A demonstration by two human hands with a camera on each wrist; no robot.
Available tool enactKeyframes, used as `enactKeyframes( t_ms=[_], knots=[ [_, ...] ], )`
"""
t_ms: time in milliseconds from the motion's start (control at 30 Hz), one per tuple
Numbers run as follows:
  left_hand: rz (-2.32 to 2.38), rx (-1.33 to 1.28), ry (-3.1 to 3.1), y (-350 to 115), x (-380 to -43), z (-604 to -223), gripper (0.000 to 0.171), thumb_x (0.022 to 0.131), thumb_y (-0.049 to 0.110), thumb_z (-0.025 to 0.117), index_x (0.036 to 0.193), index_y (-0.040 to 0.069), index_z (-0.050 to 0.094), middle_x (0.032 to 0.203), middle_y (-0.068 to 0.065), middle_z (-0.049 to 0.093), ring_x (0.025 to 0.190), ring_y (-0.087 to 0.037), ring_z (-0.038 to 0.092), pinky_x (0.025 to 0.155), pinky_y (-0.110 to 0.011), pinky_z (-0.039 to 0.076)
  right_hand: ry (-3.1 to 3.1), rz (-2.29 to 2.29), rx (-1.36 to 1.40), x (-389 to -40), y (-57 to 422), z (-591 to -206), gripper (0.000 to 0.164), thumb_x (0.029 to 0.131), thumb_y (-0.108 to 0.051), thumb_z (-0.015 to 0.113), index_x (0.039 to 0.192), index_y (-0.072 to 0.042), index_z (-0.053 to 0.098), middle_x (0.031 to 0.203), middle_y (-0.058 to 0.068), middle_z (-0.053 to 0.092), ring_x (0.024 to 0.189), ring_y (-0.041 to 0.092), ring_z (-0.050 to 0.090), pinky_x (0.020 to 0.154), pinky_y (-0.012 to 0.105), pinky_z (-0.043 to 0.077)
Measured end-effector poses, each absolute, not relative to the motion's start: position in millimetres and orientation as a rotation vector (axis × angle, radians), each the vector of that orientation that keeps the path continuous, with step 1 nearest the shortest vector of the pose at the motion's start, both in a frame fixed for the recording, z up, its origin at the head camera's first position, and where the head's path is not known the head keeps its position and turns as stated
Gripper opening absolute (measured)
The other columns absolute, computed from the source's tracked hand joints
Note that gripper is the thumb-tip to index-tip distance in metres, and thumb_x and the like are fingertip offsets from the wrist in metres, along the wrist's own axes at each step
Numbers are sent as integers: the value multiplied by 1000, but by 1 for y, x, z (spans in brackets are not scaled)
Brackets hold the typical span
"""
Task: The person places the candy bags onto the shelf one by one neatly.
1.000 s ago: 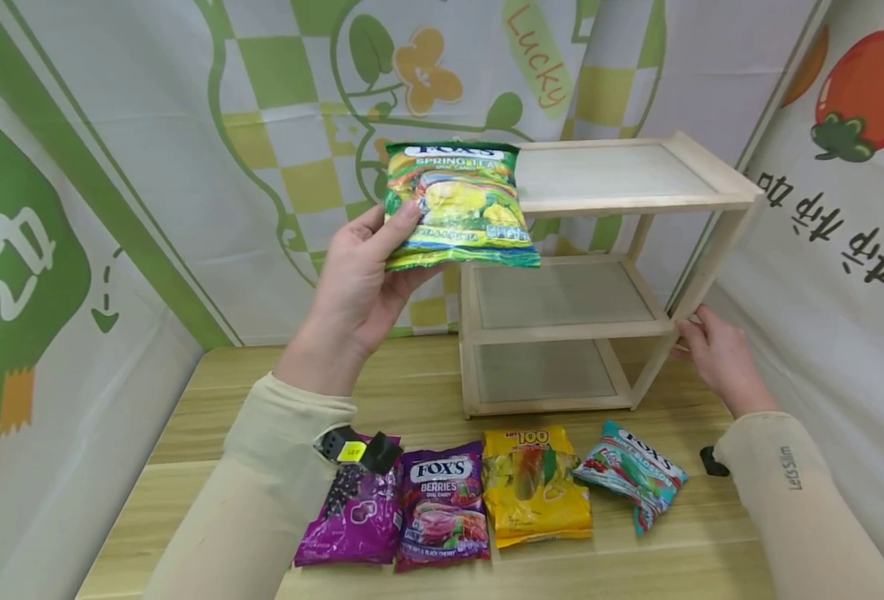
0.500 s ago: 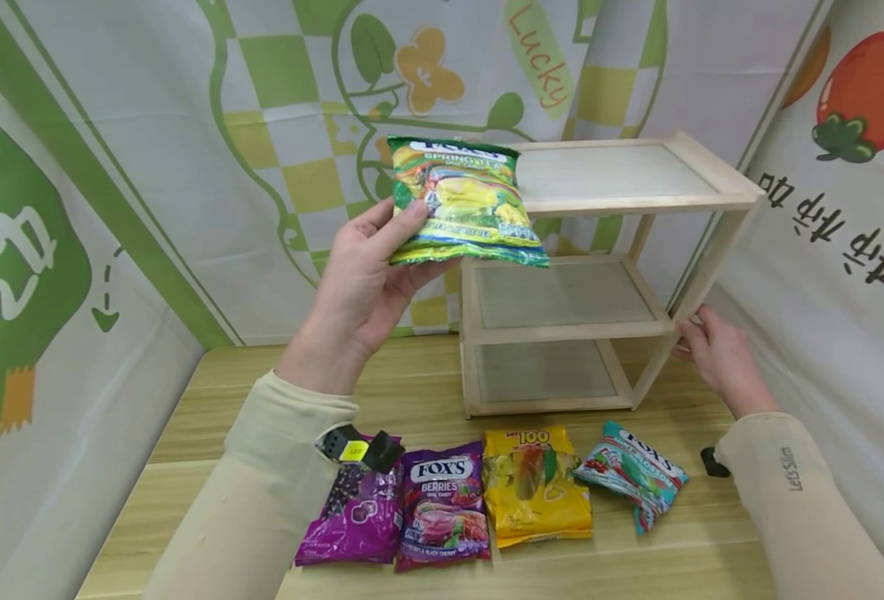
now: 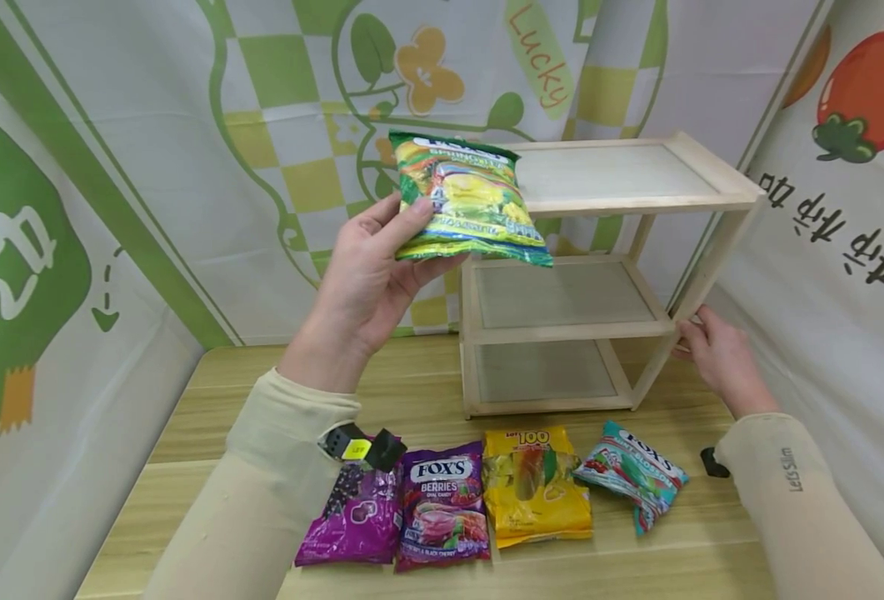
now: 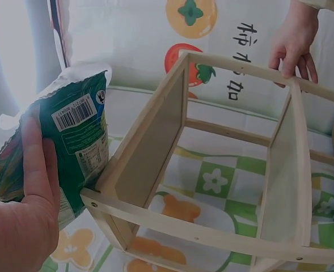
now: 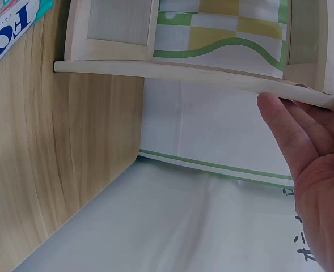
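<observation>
Far left, the magenta bag [image 3: 359,521] lies in front of the rack [image 3: 569,293], off to its left, and its upper corner is lost behind the wrist strap. The left hand [image 3: 359,283] is pinching the green bag [image 3: 475,196] by its left edge, up by the left end of the rack's top shelf. Can't tell if they touch. Bag blocks that end of the shelf, and the thumb covers a bit of the print. Compared with half a second ago it's a touch higher and tipped further back, so "Spring Tea" is squashed and hard to read. Looks plump and shiny, yellow-green front, dark green back with a barcode. Purple bag [image 3: 443,508] and yellow bag [image 3: 537,492] lie in front of the rack, teal bag [image 3: 632,471] front-right, its bottom corner bent. Right hand [image 3: 722,358] is still gripping the rack's right post, some fingertips hidden behind.
</observation>
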State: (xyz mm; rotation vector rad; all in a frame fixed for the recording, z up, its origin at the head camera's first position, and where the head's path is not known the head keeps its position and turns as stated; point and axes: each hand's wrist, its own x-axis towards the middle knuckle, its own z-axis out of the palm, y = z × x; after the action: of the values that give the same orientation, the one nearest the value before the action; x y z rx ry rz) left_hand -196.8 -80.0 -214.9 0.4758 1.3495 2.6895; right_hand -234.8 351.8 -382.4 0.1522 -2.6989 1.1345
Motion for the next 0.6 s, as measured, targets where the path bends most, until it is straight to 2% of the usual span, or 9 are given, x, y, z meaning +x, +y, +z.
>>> enactKeyframes(
  t_ms=[200, 433, 600],
  knots=[
    [2681, 479, 1361, -79, -198, -214, 38, 103, 14, 62, 138, 1, 60, 122, -19, 69, 99, -24, 74, 85, -36, 63, -2692, 1153, 153, -234, 351, -382, 44, 113, -22, 34, 141, 11, 43, 131, 41, 54, 113, 54, 62, 72, 15, 59],
    [2680, 484, 1361, -77, -199, -212, 37, 103, 13, 62, 138, 1, 61, 123, -20, 69, 99, -24, 74, 86, -37, 63, -2709, 1115, 148, -235, 351, -382, 45, 113, -23, 34, 142, 10, 43, 131, 41, 54, 111, 53, 63, 75, 26, 61],
    [2684, 477, 1365, -76, -200, -212, 36, 103, 13, 62, 138, 2, 61, 126, -21, 68, 100, -24, 74, 87, -37, 62, -2709, 1120, 156, -235, 352, -382, 45, 113, -23, 34, 141, 11, 43, 131, 42, 54, 111, 54, 63, 71, 18, 60]
  ],
)
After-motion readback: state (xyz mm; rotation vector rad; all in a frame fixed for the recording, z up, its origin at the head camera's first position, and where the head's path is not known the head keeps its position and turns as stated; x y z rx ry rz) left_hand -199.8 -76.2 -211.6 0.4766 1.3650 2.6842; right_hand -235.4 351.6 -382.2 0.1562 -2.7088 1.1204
